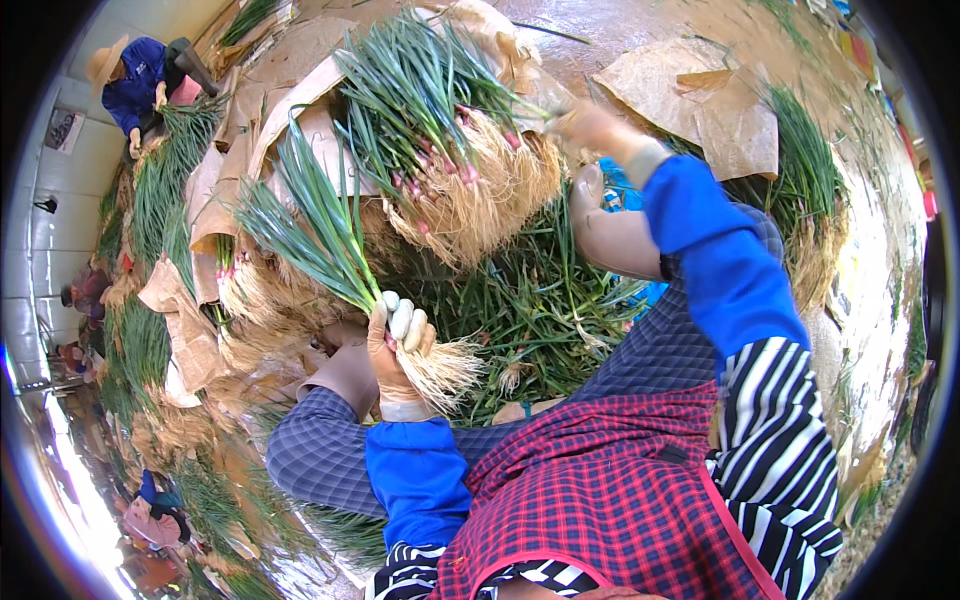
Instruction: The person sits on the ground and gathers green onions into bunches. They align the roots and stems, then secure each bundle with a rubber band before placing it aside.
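Observation:
My left hand (pixel 399 349), in a pale glove with whitish fingertips, grips a bunch of green onions (pixel 330 247) just above its roots. The green leaves fan up and left, and the pale roots hang to the right of the hand. My right hand (pixel 600 131) is blurred at upper right, beside the leaf tips of a large pile of green onions (pixel 420 90). Thin green leaves seem to meet its fingers, but its grip is unclear. The pile has pinkish bulbs and tan roots and lies on brown sheeting.
Loose green leaves (pixel 517 322) cover the ground between my legs. Brown sheets (pixel 697 112) cover parts of another onion pile (pixel 806 165) on the right. Rows of onions (pixel 180 165) run along the left, where a person in a straw hat (pixel 142 82) and other people sit.

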`<state>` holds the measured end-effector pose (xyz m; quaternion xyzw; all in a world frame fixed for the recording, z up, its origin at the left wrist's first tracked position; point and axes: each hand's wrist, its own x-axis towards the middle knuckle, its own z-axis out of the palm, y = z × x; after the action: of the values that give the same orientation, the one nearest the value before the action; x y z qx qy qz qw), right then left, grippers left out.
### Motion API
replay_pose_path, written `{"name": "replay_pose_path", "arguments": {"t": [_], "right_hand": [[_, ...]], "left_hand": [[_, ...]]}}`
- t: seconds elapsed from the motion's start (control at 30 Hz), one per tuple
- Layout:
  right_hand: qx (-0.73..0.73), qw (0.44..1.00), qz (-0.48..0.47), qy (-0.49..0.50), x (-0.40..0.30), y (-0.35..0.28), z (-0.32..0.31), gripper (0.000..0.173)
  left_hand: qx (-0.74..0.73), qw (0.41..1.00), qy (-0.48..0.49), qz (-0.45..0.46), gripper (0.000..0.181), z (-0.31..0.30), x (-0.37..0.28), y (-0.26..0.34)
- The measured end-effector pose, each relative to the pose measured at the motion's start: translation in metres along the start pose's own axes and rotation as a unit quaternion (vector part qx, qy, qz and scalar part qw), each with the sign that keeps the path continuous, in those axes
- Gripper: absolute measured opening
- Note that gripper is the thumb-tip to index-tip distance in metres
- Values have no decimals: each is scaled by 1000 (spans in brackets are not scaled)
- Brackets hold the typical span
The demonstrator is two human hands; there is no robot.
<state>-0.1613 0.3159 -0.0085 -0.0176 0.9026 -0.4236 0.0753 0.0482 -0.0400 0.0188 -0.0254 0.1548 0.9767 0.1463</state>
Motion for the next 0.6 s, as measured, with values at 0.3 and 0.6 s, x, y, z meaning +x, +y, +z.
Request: {"name": "replay_pose_path", "arguments": {"t": [0.3,0.6], "right_hand": [[277,957,72,-55,-14,-29,25,22],[225,957,-103,-155,-139,-117,57,21]], "left_hand": [[31,999,44,2,21,-7,-8,1],[110,978,165,-59,12,27,8,-28]]}}
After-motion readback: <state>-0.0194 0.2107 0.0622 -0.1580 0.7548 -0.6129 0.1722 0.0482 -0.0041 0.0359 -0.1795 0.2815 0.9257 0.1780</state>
